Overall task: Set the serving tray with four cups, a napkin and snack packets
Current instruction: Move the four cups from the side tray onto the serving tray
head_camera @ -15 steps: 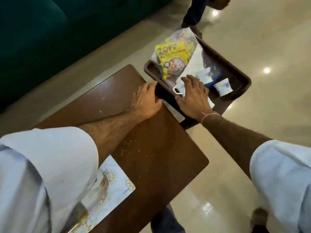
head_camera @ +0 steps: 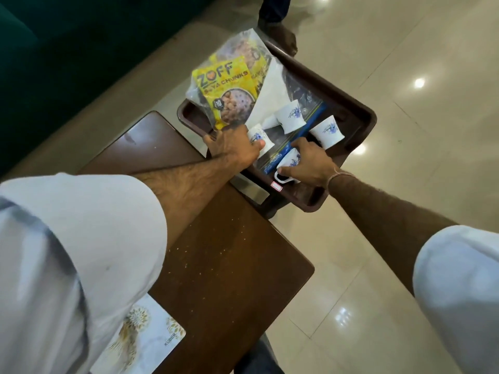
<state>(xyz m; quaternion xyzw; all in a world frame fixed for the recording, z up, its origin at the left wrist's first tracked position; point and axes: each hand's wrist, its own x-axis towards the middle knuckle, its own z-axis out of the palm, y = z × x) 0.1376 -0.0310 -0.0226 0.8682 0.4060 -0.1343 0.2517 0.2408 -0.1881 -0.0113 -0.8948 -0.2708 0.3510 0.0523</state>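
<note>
A dark brown serving tray (head_camera: 361, 118) sits past the far end of the wooden table (head_camera: 229, 265). On it lie a yellow snack packet (head_camera: 226, 90) with clear packets behind it, a white napkin (head_camera: 272, 85), and several white cups with blue prints. My left hand (head_camera: 235, 147) grips one cup (head_camera: 259, 139) at the tray's near-left side. My right hand (head_camera: 310, 163) holds another cup (head_camera: 289, 164) tilted near the front rim. Two more cups, one (head_camera: 290, 117) in the middle and another (head_camera: 328, 132) to the right, stand free.
Someone's bare foot (head_camera: 280, 36) stands on the tiled floor just beyond the tray. A dark green sofa (head_camera: 67, 49) fills the upper left. A white and gold placemat (head_camera: 145, 338) lies on the table's near corner. My own leg shows below the table.
My left hand has moved from the table edge onto a cup in the tray. My right hand has shifted right and now holds a tilted cup.
</note>
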